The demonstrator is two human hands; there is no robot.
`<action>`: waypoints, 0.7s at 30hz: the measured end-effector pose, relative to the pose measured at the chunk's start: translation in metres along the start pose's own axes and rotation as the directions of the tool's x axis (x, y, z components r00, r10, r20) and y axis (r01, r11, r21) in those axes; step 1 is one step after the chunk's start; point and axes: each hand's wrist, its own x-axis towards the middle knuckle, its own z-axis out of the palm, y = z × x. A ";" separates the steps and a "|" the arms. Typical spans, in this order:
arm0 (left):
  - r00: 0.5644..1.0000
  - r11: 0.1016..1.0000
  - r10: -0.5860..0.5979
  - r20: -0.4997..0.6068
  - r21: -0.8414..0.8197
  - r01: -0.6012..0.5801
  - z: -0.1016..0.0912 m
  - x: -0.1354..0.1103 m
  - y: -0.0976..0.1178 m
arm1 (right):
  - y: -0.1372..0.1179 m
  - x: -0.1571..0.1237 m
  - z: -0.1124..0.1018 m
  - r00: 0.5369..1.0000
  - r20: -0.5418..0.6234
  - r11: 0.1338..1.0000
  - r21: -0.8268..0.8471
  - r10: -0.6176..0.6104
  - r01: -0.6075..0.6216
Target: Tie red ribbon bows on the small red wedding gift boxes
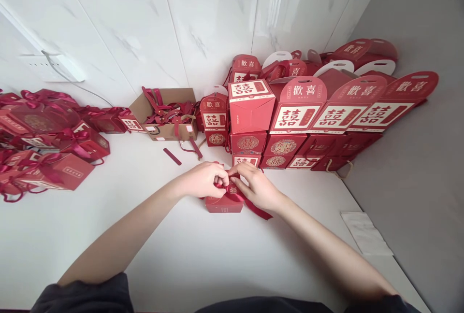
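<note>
A small red gift box [224,205] stands on the white table in front of me, with red ribbon [259,210] at its top. My left hand [206,179] is closed at the upper left of the box, its curled fingers pinching the ribbon. From the other side my right hand [256,186] pinches the ribbon too, thumb and forefinger close to the left fingers. One ribbon tail hangs out to the right below my right hand. My fingers hide the knot or loop between them.
Stacked red gift boxes [286,146] stand behind and right, along the wall. A cardboard box [165,132] holds red ribbons and straps. Ribbon-tied boxes [68,170] pile up at left. A loose red strip [172,156] and a white packet [366,233] lie on the table [174,260].
</note>
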 end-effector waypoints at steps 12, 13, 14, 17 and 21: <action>0.785 0.972 0.189 -0.590 0.227 -0.063 0.053 -0.026 -0.009 | 0.010 0.006 0.013 0.999 -0.034 0.996 0.085 -0.002 0.004; 0.780 0.968 0.212 -0.588 0.238 -0.084 0.052 -0.025 -0.012 | 0.010 0.007 0.012 1.000 -0.025 0.993 0.115 0.011 -0.008; 0.774 0.956 0.256 -0.579 0.272 -0.112 0.052 -0.025 -0.016 | 0.010 0.007 0.011 1.000 -0.016 0.990 0.143 0.018 -0.016; 0.729 0.869 0.443 -0.522 0.451 -0.204 0.051 -0.024 -0.026 | 0.013 0.008 0.010 1.000 0.019 0.981 0.194 0.022 -0.025; 0.693 0.831 0.512 -0.507 0.498 -0.250 0.051 -0.021 -0.035 | 0.018 0.010 0.010 0.998 0.056 0.987 0.158 0.010 -0.019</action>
